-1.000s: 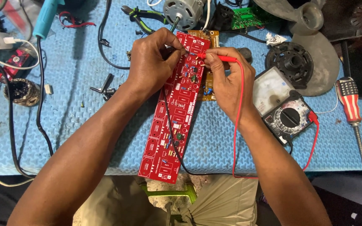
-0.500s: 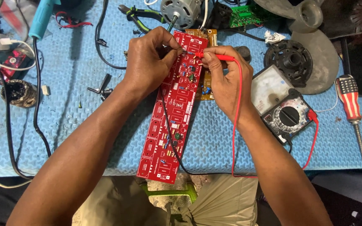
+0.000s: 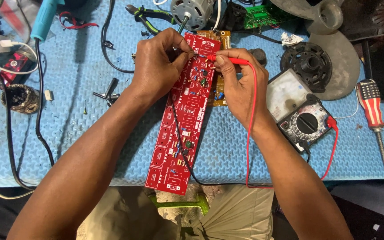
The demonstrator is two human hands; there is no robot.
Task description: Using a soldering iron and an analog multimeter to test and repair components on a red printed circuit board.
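A long red circuit board (image 3: pixel 184 120) lies slanted on the blue foam mat (image 3: pixel 76 133), its near end past the mat's front edge. My left hand (image 3: pixel 156 64) pinches a black test probe whose tip touches the board's far end; the black lead (image 3: pixel 181 142) runs down over the board. My right hand (image 3: pixel 238 84) grips a red test probe (image 3: pixel 227 59) with its tip on the same far end. The red lead (image 3: pixel 250 133) loops to an analog multimeter (image 3: pixel 301 113) right of my right wrist.
A brown circuit board (image 3: pixel 221 95) lies under the red one. Behind are a small motor (image 3: pixel 192 11), pliers (image 3: pixel 145 15), a green board (image 3: pixel 261 13) and fan parts (image 3: pixel 321 53). A striped-handle screwdriver (image 3: pixel 372 111) lies at right. A soldering iron (image 3: pixel 45 18) and cables sit at left.
Both hands slid slightly toward the far end of the red board, the probe tips now resting nearer its top edge. The view shifted a little.
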